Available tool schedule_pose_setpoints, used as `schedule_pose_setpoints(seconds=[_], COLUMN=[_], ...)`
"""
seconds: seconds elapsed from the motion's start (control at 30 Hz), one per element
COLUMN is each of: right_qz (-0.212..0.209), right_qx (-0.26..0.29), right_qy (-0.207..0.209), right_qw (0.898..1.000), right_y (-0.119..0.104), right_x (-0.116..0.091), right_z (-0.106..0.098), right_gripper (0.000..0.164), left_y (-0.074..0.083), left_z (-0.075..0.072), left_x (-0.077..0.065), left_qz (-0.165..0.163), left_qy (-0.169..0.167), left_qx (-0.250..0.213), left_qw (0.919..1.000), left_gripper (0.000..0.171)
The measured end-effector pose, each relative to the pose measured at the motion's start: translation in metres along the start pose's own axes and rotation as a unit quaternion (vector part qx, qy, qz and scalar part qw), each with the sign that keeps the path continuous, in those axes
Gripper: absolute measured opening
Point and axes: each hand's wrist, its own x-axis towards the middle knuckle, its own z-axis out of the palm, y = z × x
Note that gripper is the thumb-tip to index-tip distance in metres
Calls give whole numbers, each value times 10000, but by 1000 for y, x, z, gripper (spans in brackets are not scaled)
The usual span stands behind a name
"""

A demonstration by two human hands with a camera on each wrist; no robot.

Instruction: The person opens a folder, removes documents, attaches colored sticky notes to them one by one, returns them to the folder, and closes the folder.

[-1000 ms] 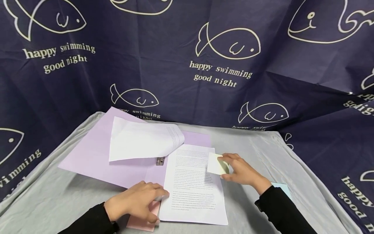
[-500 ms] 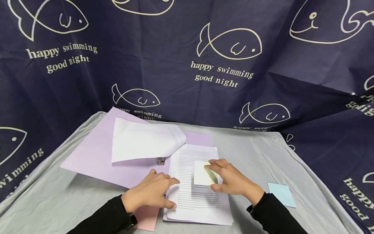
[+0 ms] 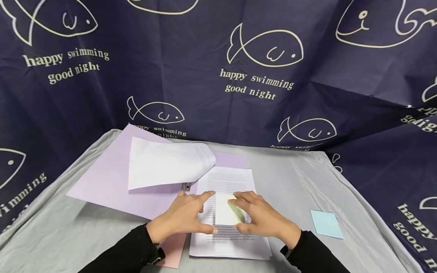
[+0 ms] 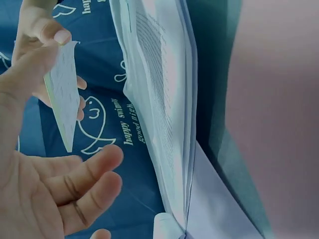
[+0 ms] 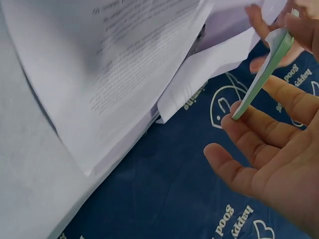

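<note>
A pale yellow-green sticky note pad is held above a printed page by my right hand, fingers along its top and thumb at its bottom edge. In the right wrist view the pad is seen edge-on between thumb and fingers. My left hand faces the pad's left edge with index finger and thumb spread; whether they touch it I cannot tell. The left wrist view shows my left hand with fingers loosely bent. Below lies a stack of printed sheets in an open purple folder.
A turned-over sheet curls across the folder's left cover near a metal clip. A pink pad lies partly under my left arm. A light blue sticky note pad is on the grey cloth at right. A navy fish-print curtain hangs behind.
My right hand has carried the sticky note pad left and toward me over the page. My left hand has left the page's edge and moved right, up to the pad's left side.
</note>
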Motion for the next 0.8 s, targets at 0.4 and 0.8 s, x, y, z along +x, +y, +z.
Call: schedule_pose_setpoints(seconds=[0.4, 0.8], right_qz=[-265, -299], right_qx=[-32, -218], right_qy=[172, 310], right_qw=[9995, 9988], right_y=[-9, -14], right_x=[2, 7], right_z=[3, 4], right_gripper=[54, 65], left_y=[0, -2], left_z=[1, 5], left_x=[-2, -7], left_qz=[-12, 20], left_qy=[276, 638], left_qx=[-266, -173], left_qw=[9993, 9978], left_gripper=[86, 79])
